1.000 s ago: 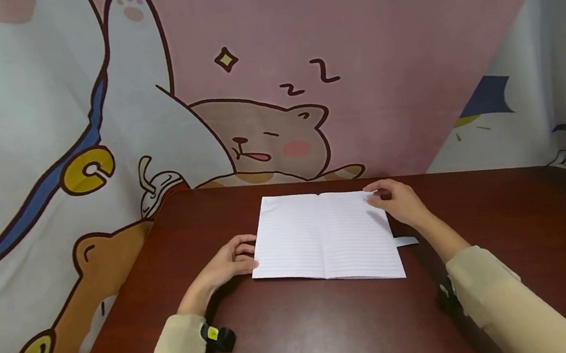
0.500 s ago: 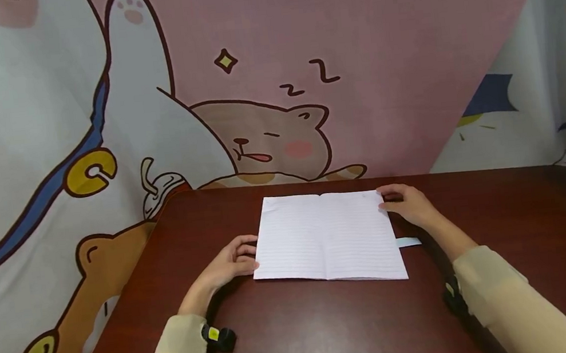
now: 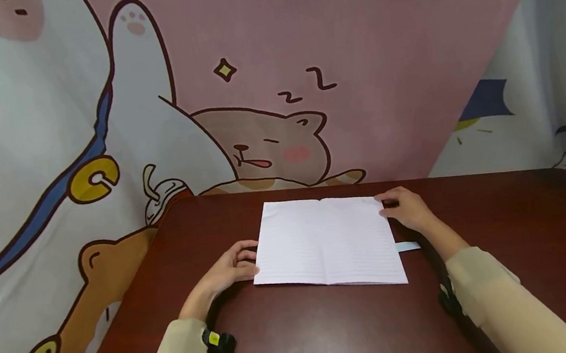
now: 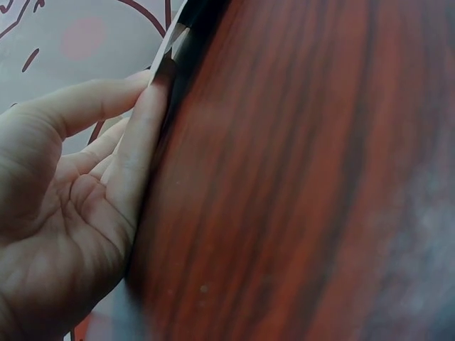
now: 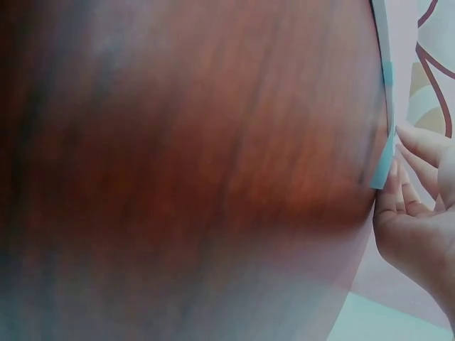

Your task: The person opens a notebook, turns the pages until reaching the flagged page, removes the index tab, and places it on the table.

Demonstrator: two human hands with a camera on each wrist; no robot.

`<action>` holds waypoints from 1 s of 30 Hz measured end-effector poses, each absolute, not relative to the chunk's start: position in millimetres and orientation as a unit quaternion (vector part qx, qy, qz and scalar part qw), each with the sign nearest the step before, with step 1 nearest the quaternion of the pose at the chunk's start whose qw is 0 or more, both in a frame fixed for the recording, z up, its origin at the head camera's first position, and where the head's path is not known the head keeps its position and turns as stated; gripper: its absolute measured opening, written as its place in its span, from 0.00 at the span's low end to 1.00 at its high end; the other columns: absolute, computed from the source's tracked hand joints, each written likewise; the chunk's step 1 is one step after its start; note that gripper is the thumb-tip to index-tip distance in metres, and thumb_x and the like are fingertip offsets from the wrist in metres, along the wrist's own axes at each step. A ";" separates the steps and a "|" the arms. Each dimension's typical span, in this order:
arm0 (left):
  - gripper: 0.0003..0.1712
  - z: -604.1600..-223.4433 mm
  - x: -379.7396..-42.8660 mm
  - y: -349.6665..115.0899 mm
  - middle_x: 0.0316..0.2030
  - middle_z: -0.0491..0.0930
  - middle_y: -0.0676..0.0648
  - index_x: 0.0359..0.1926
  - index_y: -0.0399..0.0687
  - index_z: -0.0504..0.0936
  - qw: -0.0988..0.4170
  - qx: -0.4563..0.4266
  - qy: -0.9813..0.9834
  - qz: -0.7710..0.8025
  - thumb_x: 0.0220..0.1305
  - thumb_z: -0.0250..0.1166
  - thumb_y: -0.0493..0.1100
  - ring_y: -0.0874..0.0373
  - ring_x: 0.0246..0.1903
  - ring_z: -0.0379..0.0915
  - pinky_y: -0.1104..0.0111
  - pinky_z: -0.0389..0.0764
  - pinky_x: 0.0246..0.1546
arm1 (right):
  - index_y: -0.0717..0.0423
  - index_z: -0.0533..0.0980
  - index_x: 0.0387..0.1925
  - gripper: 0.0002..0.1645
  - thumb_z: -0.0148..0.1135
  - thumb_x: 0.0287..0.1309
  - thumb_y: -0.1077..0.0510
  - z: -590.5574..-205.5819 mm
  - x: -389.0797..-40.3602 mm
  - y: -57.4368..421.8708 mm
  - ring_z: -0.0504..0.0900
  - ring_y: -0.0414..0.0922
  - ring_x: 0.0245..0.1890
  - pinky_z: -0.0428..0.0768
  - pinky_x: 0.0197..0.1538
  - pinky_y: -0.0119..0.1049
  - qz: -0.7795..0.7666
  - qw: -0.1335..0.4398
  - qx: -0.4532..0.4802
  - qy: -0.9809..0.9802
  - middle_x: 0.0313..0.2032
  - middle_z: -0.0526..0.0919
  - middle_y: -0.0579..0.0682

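Observation:
An open notebook [image 3: 290, 245] with lined white pages lies on the dark reddish-brown table, its fold running down the middle. At its left edge, near the lower corner, my left hand [image 3: 229, 268] holds the pages. Seen from the left wrist, the thumb of that hand [image 4: 78, 177] lies over the paper edge and a finger is under it. My right hand [image 3: 407, 208] grips the right edge close to the top corner. A pale blue strip [image 3: 408, 246] sticks out from the right side, below that hand; it also shows in the right wrist view.
The wooden tabletop [image 3: 320, 333] extends around the notebook on all sides. Behind it hangs a cloth [image 3: 380, 63] printed with cartoon animals. Dark wrist devices [image 3: 219, 342] are worn at both sleeves.
My right hand has shifted rightward from above the right page to its outer edge and now holds it there. My left hand keeps its place. The head view has tilted slightly.

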State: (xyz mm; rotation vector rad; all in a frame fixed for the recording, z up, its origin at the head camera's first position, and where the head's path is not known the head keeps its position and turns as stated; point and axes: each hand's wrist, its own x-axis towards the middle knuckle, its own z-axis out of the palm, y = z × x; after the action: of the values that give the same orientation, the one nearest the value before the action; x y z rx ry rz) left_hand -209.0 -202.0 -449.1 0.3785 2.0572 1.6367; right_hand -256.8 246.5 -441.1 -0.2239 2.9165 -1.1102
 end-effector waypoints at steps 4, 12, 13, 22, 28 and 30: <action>0.40 -450.7 -209.5 -199.0 0.52 0.76 0.41 0.73 0.35 0.55 0.244 0.146 0.749 0.598 0.66 0.65 0.33 0.66 0.39 0.80 0.69 0.82 0.47 | 0.65 0.76 0.60 0.24 0.63 0.64 0.62 -440.9 -256.2 249.6 0.70 0.67 0.62 0.69 0.62 0.63 -0.344 0.005 -0.069 0.936 0.62 0.70 0.69; 0.39 -449.0 -210.1 -199.6 0.54 0.75 0.36 0.72 0.36 0.57 0.242 0.140 0.756 0.592 0.66 0.65 0.32 0.66 0.39 0.80 0.68 0.82 0.47 | 0.65 0.78 0.57 0.21 0.63 0.63 0.63 -445.1 -253.4 244.9 0.69 0.68 0.63 0.67 0.64 0.65 -0.342 -0.010 -0.065 0.937 0.61 0.71 0.70; 0.39 -448.5 -210.2 -200.2 0.54 0.75 0.36 0.72 0.36 0.57 0.241 0.141 0.757 0.591 0.66 0.65 0.32 0.66 0.39 0.80 0.68 0.82 0.47 | 0.65 0.79 0.57 0.20 0.62 0.63 0.64 -445.1 -253.3 243.6 0.69 0.68 0.63 0.68 0.64 0.64 -0.342 -0.013 -0.066 0.937 0.60 0.72 0.70; 0.39 -445.8 -212.7 -202.6 0.53 0.76 0.40 0.72 0.37 0.57 0.235 0.134 0.754 0.598 0.65 0.65 0.31 0.66 0.39 0.79 0.69 0.82 0.46 | 0.64 0.81 0.51 0.16 0.62 0.61 0.68 -435.7 -253.7 230.2 0.77 0.60 0.49 0.78 0.50 0.54 -0.316 -0.049 -0.073 0.945 0.53 0.75 0.67; 0.39 -447.2 -211.4 -203.0 0.52 0.76 0.40 0.72 0.35 0.56 0.237 0.144 0.751 0.599 0.65 0.65 0.31 0.67 0.39 0.79 0.69 0.82 0.46 | 0.60 0.80 0.54 0.18 0.61 0.62 0.68 -432.9 -250.9 226.4 0.76 0.54 0.41 0.76 0.38 0.40 -0.325 -0.053 -0.054 0.943 0.43 0.80 0.62; 0.39 -448.2 -210.4 -203.1 0.52 0.76 0.38 0.72 0.34 0.56 0.239 0.145 0.751 0.598 0.65 0.65 0.31 0.67 0.38 0.79 0.69 0.82 0.46 | 0.60 0.78 0.55 0.19 0.61 0.62 0.67 -433.9 -250.9 226.7 0.75 0.53 0.40 0.74 0.37 0.36 -0.345 -0.050 -0.047 0.936 0.41 0.80 0.61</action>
State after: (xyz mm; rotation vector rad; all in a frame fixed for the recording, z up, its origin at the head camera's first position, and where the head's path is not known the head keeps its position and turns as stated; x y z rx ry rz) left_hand -210.4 -203.1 -448.2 0.3976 2.0574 1.6383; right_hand -250.9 226.7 -433.9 -0.1541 3.0381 -1.1184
